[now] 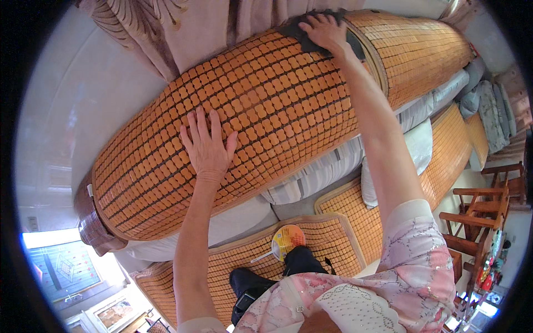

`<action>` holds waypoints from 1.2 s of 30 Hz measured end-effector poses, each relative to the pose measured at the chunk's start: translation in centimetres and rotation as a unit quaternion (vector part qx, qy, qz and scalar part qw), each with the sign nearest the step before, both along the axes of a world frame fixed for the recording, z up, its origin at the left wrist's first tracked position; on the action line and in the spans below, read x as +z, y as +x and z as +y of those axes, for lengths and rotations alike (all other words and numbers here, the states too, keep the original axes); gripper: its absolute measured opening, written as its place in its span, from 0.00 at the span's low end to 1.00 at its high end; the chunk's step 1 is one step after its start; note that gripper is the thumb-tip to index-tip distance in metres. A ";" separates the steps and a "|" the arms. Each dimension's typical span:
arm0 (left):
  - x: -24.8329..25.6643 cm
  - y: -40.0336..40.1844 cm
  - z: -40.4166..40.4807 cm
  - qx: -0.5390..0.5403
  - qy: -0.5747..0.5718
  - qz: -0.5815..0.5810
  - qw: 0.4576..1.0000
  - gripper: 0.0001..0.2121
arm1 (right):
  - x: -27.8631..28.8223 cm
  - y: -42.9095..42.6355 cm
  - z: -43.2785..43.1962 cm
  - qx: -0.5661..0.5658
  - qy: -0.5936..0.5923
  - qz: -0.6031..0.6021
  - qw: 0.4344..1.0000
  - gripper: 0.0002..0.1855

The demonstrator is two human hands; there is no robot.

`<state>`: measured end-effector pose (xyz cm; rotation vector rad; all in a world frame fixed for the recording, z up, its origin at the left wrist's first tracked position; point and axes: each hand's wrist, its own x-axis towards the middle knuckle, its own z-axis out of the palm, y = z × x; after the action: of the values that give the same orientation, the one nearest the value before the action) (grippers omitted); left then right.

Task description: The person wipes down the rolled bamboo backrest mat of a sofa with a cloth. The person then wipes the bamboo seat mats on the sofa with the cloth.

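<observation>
A mat of small orange-brown bamboo tiles (258, 100) covers the sofa's backrest in front of me. My left hand (208, 150) rests flat on it, palm down with the fingers apart. Farther up and to the right, my right hand (327, 33) bears down on a dark grey cloth (310, 45) at the top of the backrest, fingers bent over it. The cloth lies beside the seam where a second tile mat (416, 45) begins. What lies under my right palm is hidden.
A pink curtain (204, 33) hangs behind the backrest. Striped cushions (316, 170) and a plastic-wrapped cushion (418, 141) stand along the seat. A round hand fan (289, 241) lies on the seat mat (329, 233) by my knees. Wooden chairs (479, 204) are at the right.
</observation>
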<state>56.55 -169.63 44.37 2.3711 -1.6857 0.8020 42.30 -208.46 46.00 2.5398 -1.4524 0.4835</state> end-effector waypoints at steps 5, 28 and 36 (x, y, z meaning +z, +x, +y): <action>-0.4 0.0 -0.1 0.005 0.001 -0.006 1.000 0.28 | 0.8 4.8 4.8 0.126 0.075 0.062 0.987 0.34; -0.5 0.0 0.2 0.016 -0.003 -0.045 0.999 0.26 | -13.7 -5.9 26.7 -0.031 -0.041 -0.488 0.871 0.33; -1.1 0.4 0.3 0.000 -0.015 -0.026 1.000 0.28 | -4.7 -8.5 18.1 0.045 -0.117 -0.246 0.961 0.29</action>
<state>56.97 -169.28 43.29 2.3496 -1.6814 0.8890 33.83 -190.36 41.28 2.4009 -1.3141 1.2941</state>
